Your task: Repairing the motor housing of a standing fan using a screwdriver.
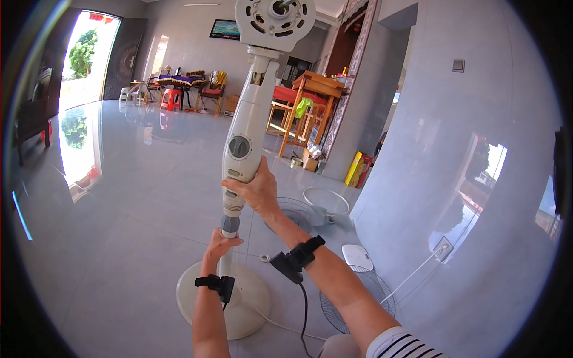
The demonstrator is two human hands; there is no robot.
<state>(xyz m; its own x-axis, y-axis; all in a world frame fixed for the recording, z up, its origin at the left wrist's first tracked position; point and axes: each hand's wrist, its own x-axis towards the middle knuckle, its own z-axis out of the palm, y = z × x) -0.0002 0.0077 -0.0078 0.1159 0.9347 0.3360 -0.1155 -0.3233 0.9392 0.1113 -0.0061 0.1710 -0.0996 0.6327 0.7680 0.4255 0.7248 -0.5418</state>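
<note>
A white pedestal fan stand stands upright in front of me, its round slotted motor plate (276, 21) at the top and its round base (194, 298) on the floor. My right hand (256, 185) grips the control housing (242, 119) below its large dial. My left hand (224, 244) is closed around the pole just under the grey collar (230, 223). Black straps with small devices are on both my forearms. Behind the stand lie a grey fan blade (338, 221), a white ring (326, 190) and wire grilles (358, 301).
A white flat device (357, 258) lies by the right wall, near a plugged socket (443, 247) with a trailing cord. A wooden table (322, 83), colourful boxes (357, 170), red stool (171, 100) and draped table (185, 80) are farther back. An open doorway (83, 56) is at left.
</note>
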